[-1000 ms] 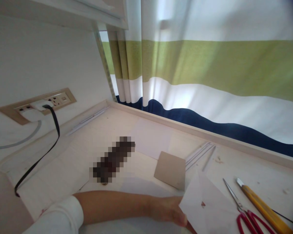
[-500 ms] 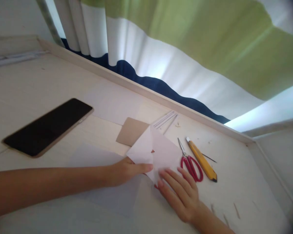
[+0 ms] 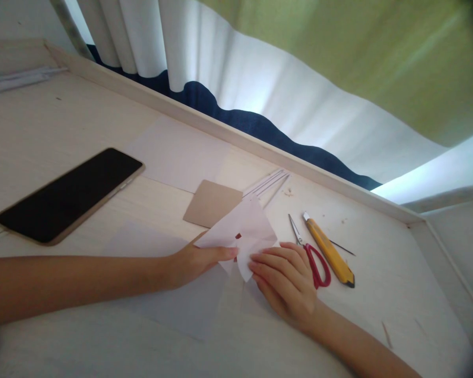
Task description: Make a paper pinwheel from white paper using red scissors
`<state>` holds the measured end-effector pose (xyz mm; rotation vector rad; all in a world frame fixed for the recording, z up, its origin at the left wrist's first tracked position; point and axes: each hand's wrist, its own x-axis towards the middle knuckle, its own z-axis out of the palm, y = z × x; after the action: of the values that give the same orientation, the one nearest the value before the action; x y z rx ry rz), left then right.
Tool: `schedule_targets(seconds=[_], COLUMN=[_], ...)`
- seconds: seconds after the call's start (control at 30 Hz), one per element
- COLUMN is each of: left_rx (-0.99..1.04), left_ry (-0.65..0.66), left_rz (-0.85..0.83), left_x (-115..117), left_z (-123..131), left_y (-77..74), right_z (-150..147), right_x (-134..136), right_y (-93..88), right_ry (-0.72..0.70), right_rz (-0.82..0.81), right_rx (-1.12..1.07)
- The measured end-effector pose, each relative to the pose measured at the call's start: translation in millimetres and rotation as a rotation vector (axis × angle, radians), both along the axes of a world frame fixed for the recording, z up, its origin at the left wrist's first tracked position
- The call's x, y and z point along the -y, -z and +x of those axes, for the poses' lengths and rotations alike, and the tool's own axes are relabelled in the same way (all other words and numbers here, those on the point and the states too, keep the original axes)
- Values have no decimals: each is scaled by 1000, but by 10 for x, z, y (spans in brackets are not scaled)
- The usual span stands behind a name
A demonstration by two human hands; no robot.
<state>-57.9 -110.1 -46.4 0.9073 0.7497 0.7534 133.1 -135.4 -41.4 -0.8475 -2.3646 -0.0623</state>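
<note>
A folded piece of white paper (image 3: 256, 223) is held between both hands, with small reddish-brown spots showing near its middle. My left hand (image 3: 195, 262) pinches its left side, thumb on top and fingers hidden beneath. On the right side, my right hand (image 3: 286, 281) grips the lower edge of the paper with bent fingers, and the paper curves up there. Just behind the paper lies a brown card square (image 3: 213, 202). Scissors with red handles (image 3: 317, 265) rest beside my right hand, which covers part of them.
A yellow box cutter (image 3: 331, 252) and a thin dark stick (image 3: 345, 248) lie right of the scissors. The black phone (image 3: 71, 194) is at left. White sheets (image 3: 177, 152) and paper strips (image 3: 266, 184) lie farther back, before the raised table rim (image 3: 205, 126) and curtain (image 3: 284, 79).
My right fingers have gone from lying spread on the paper to gripping its edge. The paper is lifted and bent on that side. The view has shifted slightly.
</note>
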Motion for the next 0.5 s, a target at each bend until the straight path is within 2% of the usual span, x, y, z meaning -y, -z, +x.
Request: schedule_targets(seconds=[0.1, 0.2, 0.37, 0.5], left_rx=[-7, -20, -107, -181], left_ry=[97, 156, 269, 216], left_rz=[27, 63, 43, 109], left_x=[-14, -27, -30, -37], left_z=[-24, -60, -75, -50], left_y=[-64, -106, -56, -15], right_z=[-46, -70, -87, -80], right_x=[27, 50, 46, 38], right_y=[-12, -5, 18, 40], right_ry=[27, 135, 279, 292], right_rz=[-58, -114, -152, -168], right_rx=[-75, -148, -221, -225])
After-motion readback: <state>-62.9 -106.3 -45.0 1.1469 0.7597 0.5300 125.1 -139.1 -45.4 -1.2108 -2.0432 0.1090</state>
